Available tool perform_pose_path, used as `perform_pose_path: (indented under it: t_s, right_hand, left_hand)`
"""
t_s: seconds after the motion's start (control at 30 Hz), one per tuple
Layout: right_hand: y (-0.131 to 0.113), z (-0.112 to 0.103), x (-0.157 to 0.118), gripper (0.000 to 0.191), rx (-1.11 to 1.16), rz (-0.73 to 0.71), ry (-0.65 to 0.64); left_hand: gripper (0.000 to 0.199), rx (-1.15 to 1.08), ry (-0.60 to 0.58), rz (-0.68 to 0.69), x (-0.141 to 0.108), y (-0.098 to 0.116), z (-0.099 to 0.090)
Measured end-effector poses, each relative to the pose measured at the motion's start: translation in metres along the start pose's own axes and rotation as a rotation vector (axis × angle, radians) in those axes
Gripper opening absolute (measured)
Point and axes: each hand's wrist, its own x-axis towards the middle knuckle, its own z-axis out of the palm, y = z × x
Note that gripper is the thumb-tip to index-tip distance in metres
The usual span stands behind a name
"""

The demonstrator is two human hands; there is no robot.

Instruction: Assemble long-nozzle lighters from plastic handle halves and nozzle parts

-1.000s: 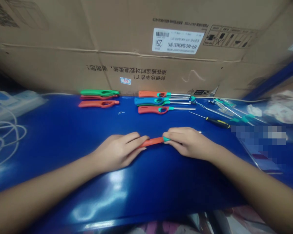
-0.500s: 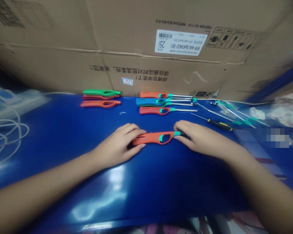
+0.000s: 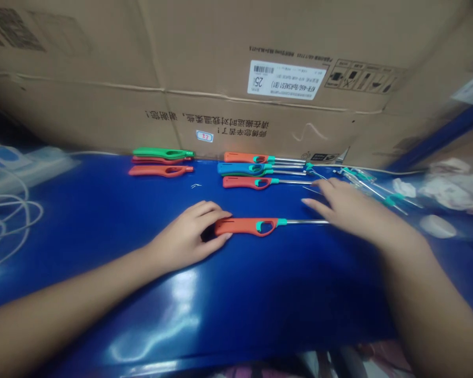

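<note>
My left hand point(image 3: 187, 234) is shut around the rear end of an orange utility lighter point(image 3: 240, 227), which lies flat on the blue table. Its teal collar and long metal rod stick out to the right, with nothing touching the rod. My right hand point(image 3: 349, 207) is spread farther back, beyond the rod's tip. A thin screwdriver shaft point(image 3: 313, 190) passes between its thumb and fingers, and the hand hides the screwdriver's handle. Just past those fingers lies an orange lighter point(image 3: 246, 182), the nearest of a row.
Two more finished lighters point(image 3: 240, 168) lie beyond it. Rodless green and orange handles point(image 3: 161, 170) lie to the left. Loose metal rods with teal fittings point(image 3: 372, 185) lie at right. A large cardboard box point(image 3: 205, 89) stands behind the blue table point(image 3: 284, 299); a white cable point(image 3: 8, 220) coils left.
My right hand has left the lighter and moved up and right to the screwdriver. The lighter's long metal rod now shows in full, and my left hand stays on the handle.
</note>
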Motion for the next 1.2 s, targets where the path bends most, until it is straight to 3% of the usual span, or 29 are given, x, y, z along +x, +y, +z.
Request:
perform_pose_path:
  t_s: [0.07, 0.13, 0.27, 0.37, 0.53, 0.63, 0.7, 0.83, 1.0, 1.2]
  right_hand:
    - [0.022, 0.005, 0.002, 0.044, -0.151, 0.187, -0.122]
    - [0.038, 0.008, 0.004, 0.032, -0.183, 0.274, -0.187]
    - [0.048, 0.008, 0.004, 0.009, -0.166, 0.312, -0.263]
    - [0.044, 0.001, 0.001, 0.010, -0.164, 0.310, -0.253]
    - [0.019, -0.014, 0.002, 0.023, -0.142, 0.262, -0.113]
    - [-0.018, -0.017, 0.004, 0.026, 0.127, 0.093, 0.115]
    - [-0.045, -0.015, 0.003, 0.028, 0.312, 0.053, 0.175]
    - [-0.082, -0.008, -0.005, 0.023, 0.399, -0.004, 0.208]
    - [-0.087, -0.009, -0.014, 0.021, 0.438, -0.067, 0.278]
    - [-0.085, -0.016, -0.016, 0.017, 0.390, -0.101, 0.393]
  left_hand:
    - [0.036, 0.013, 0.014, -0.015, 0.000, 0.002, -0.001]
    - [0.036, 0.024, 0.022, -0.025, -0.001, 0.003, -0.002]
    - [0.031, 0.012, 0.034, -0.005, -0.002, -0.001, -0.001]
    - [0.032, -0.009, 0.032, 0.005, -0.002, -0.007, 0.001]
    - [0.034, -0.030, 0.011, -0.014, -0.002, -0.010, 0.002]
    - [0.040, -0.037, 0.000, 0.000, -0.001, -0.011, 0.000]
    - [0.046, -0.013, 0.000, 0.001, 0.002, -0.016, -0.005]
    - [0.028, 0.136, 0.206, -0.116, 0.008, -0.042, -0.024]
    - [0.021, 0.307, 0.308, -0.261, 0.009, -0.075, -0.037]
    - [0.015, 0.314, 0.261, -0.308, 0.008, -0.077, -0.032]
